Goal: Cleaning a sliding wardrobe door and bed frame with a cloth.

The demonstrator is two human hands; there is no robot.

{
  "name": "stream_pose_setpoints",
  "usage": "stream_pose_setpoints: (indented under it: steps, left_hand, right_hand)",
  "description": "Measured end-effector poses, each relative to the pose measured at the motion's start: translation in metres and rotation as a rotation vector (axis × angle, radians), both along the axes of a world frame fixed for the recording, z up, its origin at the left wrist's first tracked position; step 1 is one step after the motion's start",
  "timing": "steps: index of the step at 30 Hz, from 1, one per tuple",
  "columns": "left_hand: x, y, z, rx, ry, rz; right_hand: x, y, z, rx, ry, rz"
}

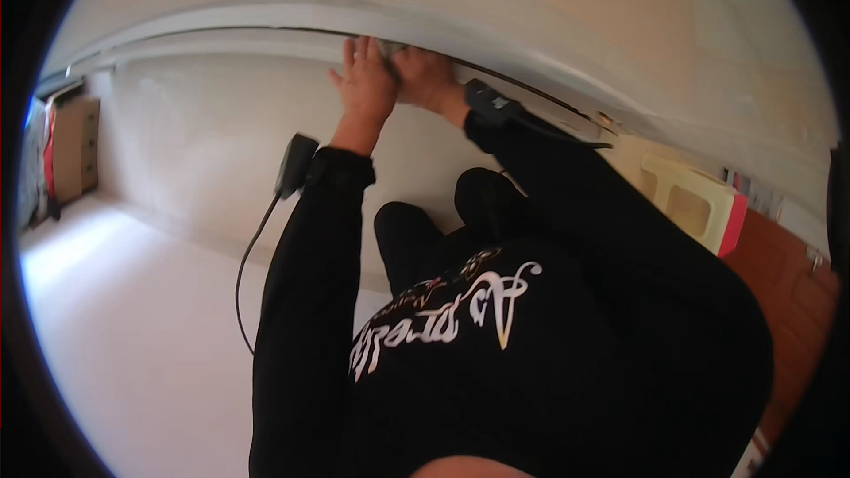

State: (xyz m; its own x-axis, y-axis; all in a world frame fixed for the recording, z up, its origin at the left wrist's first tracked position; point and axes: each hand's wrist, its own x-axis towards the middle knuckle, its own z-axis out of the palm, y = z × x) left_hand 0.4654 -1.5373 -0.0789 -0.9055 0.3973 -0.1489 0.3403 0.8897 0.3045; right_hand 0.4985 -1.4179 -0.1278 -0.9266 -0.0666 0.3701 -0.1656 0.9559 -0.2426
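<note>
My left hand (368, 83) lies on a pale, smooth surface at the upper middle, its fingers spread near a long dark seam (292, 29). Close against it on the right, my right hand (425, 76) has bent fingers at the same seam. A small greyish thing, perhaps a cloth (392, 50), shows between the fingertips; which hand has hold of it is hard to tell. Both sleeves are black, and each wrist carries a strapped dark device with a cable.
A cream plastic stool (690, 202) with a red edge stands at the right, beside a reddish-brown door or panel (783, 305). Cardboard boxes (76, 146) are at the far left. The pale floor (153, 318) spreads at lower left; my knees are below my hands.
</note>
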Motion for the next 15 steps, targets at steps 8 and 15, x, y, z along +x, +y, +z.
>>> stream_pose_setpoints:
  steps: [8, 15]
  left_hand:
    - [0.085, 0.082, -0.046, 0.235, 0.218, -0.331]
    - [0.215, 0.212, -0.022, 0.265, -0.073, -0.734]
  right_hand:
    - [0.119, 0.075, -0.009, -0.076, -0.093, -0.184]
    - [0.285, 0.186, 0.01, 0.165, -0.317, -0.575]
